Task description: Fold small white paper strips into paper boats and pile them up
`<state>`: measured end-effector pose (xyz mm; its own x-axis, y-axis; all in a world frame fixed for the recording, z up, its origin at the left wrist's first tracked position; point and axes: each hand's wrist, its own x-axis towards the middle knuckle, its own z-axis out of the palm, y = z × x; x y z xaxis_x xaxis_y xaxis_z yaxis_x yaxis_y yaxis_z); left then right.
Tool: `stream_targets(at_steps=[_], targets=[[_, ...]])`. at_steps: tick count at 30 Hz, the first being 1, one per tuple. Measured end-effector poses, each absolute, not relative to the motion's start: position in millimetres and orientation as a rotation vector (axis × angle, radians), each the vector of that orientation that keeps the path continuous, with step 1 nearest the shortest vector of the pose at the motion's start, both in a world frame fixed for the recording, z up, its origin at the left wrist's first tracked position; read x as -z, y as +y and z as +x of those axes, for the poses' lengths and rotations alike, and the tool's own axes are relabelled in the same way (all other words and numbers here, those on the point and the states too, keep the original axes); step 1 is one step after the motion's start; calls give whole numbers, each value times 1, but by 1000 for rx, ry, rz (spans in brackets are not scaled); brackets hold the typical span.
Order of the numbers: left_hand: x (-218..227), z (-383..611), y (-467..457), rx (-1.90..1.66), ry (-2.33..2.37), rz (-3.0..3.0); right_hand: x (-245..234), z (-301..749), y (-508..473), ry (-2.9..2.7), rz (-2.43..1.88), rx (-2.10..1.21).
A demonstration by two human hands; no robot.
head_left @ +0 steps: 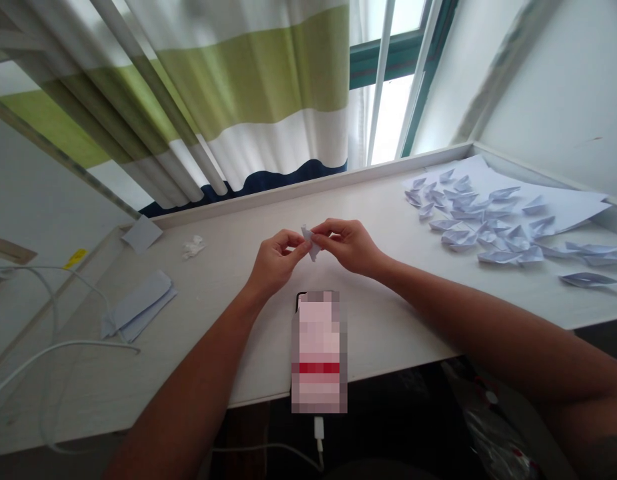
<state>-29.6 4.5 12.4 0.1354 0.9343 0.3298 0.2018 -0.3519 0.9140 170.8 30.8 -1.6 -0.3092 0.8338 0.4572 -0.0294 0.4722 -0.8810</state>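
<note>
Between my two hands, above the middle of the white table, is a small folded piece of white paper point(312, 248). My left hand point(283, 257) pinches its left side with thumb and fingers. From the right, my right hand point(346, 245) grips the same paper, fingers curled close to the fold. Part of the paper is hidden behind the fingertips. Just below the hands, a phone point(318, 340) with a blurred screen lies at the table's front edge. Many small folded paper boats point(488, 223) are spread out to the right.
Large white sheets point(563, 200) lie under some of the boats. At left are a stack of cut paper point(141, 303), a single paper piece point(142, 233) and a crumpled scrap point(193, 247). White cables point(83, 343) cross the left side. A raised rim point(268, 197) runs along the back.
</note>
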Motion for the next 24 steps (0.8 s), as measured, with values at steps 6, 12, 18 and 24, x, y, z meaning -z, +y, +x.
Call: stream_targets(at_steps=[6,12,18,24], targets=[[-10,-29,5,-1312,1040,1569,1,176,35,-1729,-666,-1003],[-13,-28,3,-1235,1025,1543,-1,178,37,-1720,-701,-1054],[-14,-27,-1,-1227,1050,1516,-4,178,35,-1711,-701,-1080],[-12,-21,-2,-1287,1123,1438,1,175,36,-1642,-743,-1089]])
